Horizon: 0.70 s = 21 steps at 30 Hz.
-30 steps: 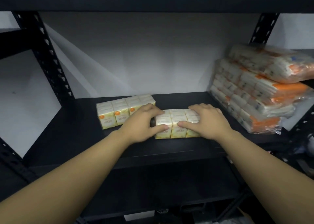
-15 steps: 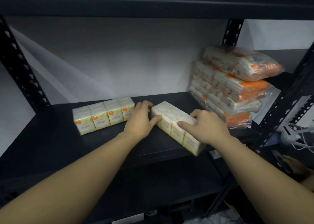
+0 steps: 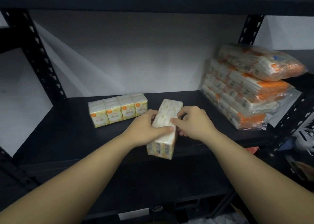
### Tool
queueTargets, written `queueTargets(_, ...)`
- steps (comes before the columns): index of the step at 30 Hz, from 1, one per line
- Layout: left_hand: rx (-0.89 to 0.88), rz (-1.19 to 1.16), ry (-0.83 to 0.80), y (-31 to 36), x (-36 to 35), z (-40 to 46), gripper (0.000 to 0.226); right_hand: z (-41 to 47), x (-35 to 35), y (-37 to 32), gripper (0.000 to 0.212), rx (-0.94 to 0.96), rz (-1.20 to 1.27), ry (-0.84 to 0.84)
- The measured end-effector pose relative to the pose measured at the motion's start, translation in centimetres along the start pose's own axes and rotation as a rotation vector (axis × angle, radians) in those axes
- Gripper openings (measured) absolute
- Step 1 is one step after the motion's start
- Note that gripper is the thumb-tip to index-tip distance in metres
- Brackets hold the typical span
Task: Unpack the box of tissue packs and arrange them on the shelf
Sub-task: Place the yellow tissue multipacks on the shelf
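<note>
- The tissue pack (image 3: 164, 126) lay at the centre of the frame, turned end-on, its near end jutting past the front lip of the shelf (image 3: 68, 135); the left hand (image 3: 144, 130) curled round its left side with the thumb across the top, and the right hand (image 3: 193, 123) pinched its right edge.
- Each grip was therefore closed on the pack, neither spread flat.
- The overhanging end looked the main risk: if either grip had loosened, the pack could probably have tipped off the lip and dropped toward the lower shelf.
- The wrapping appeared glossy, so fingers might have slid along it during a turn.
- A wide swing leftward could have knocked the standing row of packs (image 3: 117, 110), just left of the left hand, out of line.
- At the right of the frame sat a stack of bagged tissue packs (image 3: 246, 94), leaning slightly; it bounded the free space on that side, well apart from the hands.
- A black upright post (image 3: 34, 53) at the upper left and another at the upper right framed the bay.
- At the lower right edge, pale cables and clutter showed, too blurred to identify.
</note>
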<state>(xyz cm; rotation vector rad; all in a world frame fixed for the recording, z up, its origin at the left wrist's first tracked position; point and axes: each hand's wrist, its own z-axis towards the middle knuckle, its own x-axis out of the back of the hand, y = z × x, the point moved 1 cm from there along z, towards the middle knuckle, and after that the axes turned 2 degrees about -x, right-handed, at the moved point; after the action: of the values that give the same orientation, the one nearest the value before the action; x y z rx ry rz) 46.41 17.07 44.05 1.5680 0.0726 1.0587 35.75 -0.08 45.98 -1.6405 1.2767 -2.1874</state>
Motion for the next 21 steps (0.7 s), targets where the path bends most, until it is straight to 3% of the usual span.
queueTargets(3, -0.061, 0.093, -0.034, 0.5, 0.7, -1.3, 0.047, 0.6, -1.3, -0.4, 0.032, 0.081, -0.058, 0.02)
queueTargets(7, -0.1, 0.163, 0.01, 0.2, 1.6, -1.9, 0.044, 0.9, -2.1, -0.7, 0.036, 0.155, -0.071, 0.047)
queueTargets(14, -0.057, 0.372, 0.091, -1.2, 4.6, -3.3, 0.088, 1.5, -2.9, -0.7, 0.055, 0.383, -0.223, 0.069)
queueTargets(21, 0.009, 0.463, 0.18, -3.1, 8.7, -4.4, 0.094, 1.8, -4.1, -1.9, 0.072, 0.548, -0.368, -0.03)
